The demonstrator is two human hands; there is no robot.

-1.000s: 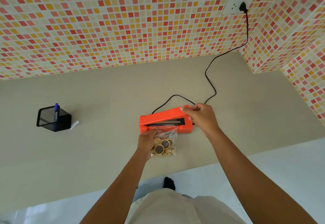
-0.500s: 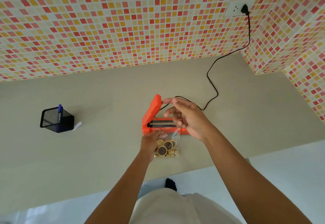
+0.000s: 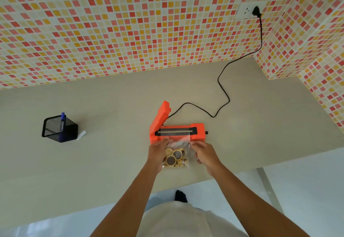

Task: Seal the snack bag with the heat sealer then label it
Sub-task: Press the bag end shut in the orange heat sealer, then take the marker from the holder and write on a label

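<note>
A person's two bare forearms reach forward over the near edge of a pale bench [image 3: 104, 166]. The left hand [image 3: 157, 153] and right hand [image 3: 205, 154] pinch the two sides of a clear snack bag [image 3: 176, 157] of round biscuits, fingers closed on the plastic. The bag lies flat just in front of an orange heat sealer [image 3: 178, 131], its top edge resting on the sealer's dark strip. The sealer's lid stands raised at its left end. Well to the left of the sealer sits a black mesh pen holder [image 3: 59, 127] holding a blue pen [image 3: 62, 120], with a white label [image 3: 81, 135] beside it. Behind the sealer, a black cord [image 3: 222, 87] runs to a wall socket [image 3: 248, 10] on the mosaic tiles.
</note>
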